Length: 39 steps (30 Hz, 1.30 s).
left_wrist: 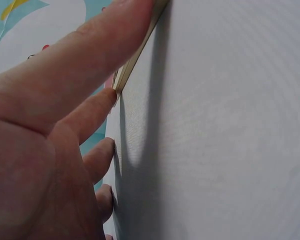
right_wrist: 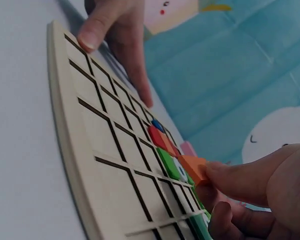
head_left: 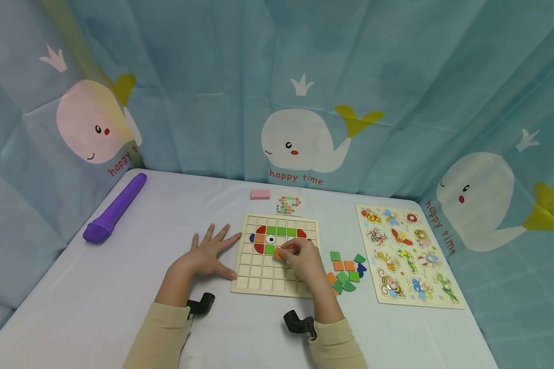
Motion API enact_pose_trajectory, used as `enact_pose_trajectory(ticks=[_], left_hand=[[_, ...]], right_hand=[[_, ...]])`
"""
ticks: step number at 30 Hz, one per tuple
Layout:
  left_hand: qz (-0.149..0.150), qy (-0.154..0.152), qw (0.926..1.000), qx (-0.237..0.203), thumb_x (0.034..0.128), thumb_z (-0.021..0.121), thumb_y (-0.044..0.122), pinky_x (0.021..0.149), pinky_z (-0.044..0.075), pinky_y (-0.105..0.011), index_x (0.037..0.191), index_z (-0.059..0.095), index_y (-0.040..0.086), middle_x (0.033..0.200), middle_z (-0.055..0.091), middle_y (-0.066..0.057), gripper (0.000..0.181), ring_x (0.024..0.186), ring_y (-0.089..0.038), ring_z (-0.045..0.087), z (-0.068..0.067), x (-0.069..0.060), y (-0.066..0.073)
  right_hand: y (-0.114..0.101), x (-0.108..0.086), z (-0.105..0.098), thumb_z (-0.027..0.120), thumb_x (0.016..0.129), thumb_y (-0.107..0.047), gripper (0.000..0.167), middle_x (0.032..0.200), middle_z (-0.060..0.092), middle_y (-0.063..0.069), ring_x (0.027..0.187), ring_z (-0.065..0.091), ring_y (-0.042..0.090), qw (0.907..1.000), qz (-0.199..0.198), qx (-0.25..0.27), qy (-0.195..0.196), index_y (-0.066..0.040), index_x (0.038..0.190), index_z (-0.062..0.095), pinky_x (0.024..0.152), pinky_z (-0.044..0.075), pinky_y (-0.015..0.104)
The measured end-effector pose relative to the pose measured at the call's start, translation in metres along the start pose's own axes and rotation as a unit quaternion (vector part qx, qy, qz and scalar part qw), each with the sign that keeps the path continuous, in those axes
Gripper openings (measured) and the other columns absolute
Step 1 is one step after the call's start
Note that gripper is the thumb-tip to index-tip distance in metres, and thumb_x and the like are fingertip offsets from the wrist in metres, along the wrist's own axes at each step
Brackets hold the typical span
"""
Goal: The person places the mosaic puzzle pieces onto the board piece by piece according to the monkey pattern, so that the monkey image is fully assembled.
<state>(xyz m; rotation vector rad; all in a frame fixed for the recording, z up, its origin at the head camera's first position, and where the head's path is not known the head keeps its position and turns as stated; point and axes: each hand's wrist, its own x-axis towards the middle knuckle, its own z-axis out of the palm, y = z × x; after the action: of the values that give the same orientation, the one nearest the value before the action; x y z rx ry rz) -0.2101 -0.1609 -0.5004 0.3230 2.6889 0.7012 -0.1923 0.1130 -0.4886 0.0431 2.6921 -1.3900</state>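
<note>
A wooden grid board lies on the table, with red, green, orange, blue and eye-printed tiles set in its upper rows. My right hand pinches an orange square tile between thumb and fingers, just over the board beside a green tile. To the left, my left hand is spread flat, its thumb and index fingertip touching the board's left edge. In the left wrist view the fingers are straight along that edge. The right hand hides part of the tile pattern.
Loose green, orange and blue tiles lie right of the board. Beyond them is an insect puzzle board. Behind the grid board are a pattern card and a pink block. A purple microphone-shaped object lies far left.
</note>
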Motion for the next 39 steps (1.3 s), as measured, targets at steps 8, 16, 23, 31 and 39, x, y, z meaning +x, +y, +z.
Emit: enact_pose_trajectory(ticks=[8,16,23,31,39], left_hand=[[-0.003,-0.007,1.0,0.003,0.059,0.091,0.058,0.116,-0.012,-0.071,0.158,0.035,0.03,0.171,0.007,-0.012,0.118,0.154,-0.045,-0.012,-0.001,0.0,0.0],[-0.004,-0.009,0.9999,0.003,0.0593,0.091,0.058,0.116,-0.013,-0.071,0.158,0.035,0.029,0.171,0.007,-0.012,0.117,0.154,-0.045,-0.012,-0.002,0.0,0.001],[-0.001,-0.01,0.9999,0.004,0.061,0.091,0.057,0.116,-0.013,-0.072,0.159,0.034,0.029,0.171,0.007,-0.012,0.116,0.154,-0.046,-0.012,-0.002,0.0,0.001],[0.005,-0.009,0.9999,-0.004,0.0607,0.091,0.056,0.115,-0.013,-0.073,0.158,0.035,0.028,0.171,0.007,-0.014,0.116,0.154,-0.047,-0.012,-0.003,-0.001,0.0],[-0.001,-0.007,1.0,-0.001,0.0584,0.093,0.055,0.116,-0.013,-0.072,0.158,0.035,0.029,0.171,0.008,-0.013,0.118,0.154,-0.047,-0.012,-0.001,0.001,0.001]], right_hand=[[-0.003,-0.002,0.015,0.077,0.09,-0.023,0.009,0.077,0.066,-0.003,0.072,0.058,0.014,0.9998,-0.014,-0.003,-0.017,-0.016,0.089,0.071,0.063,0.047,0.028],[-0.004,-0.003,0.02,0.078,0.089,-0.024,0.008,0.074,0.065,-0.006,0.071,0.057,0.013,0.9987,-0.031,-0.041,-0.008,-0.019,0.085,0.073,0.063,0.046,0.028],[-0.006,-0.005,0.024,0.078,0.089,-0.024,0.008,0.074,0.061,-0.005,0.069,0.053,0.014,0.9969,-0.032,-0.072,-0.001,-0.018,0.087,0.073,0.061,0.043,0.029],[-0.008,-0.005,0.022,0.08,0.088,-0.021,0.007,0.076,0.064,-0.007,0.071,0.055,0.012,0.9954,-0.046,-0.083,0.008,-0.016,0.09,0.075,0.064,0.047,0.029],[-0.002,-0.003,0.011,0.08,0.087,-0.017,0.01,0.081,0.067,-0.006,0.075,0.059,0.012,0.9976,-0.044,-0.053,0.007,-0.015,0.095,0.075,0.071,0.051,0.032]])
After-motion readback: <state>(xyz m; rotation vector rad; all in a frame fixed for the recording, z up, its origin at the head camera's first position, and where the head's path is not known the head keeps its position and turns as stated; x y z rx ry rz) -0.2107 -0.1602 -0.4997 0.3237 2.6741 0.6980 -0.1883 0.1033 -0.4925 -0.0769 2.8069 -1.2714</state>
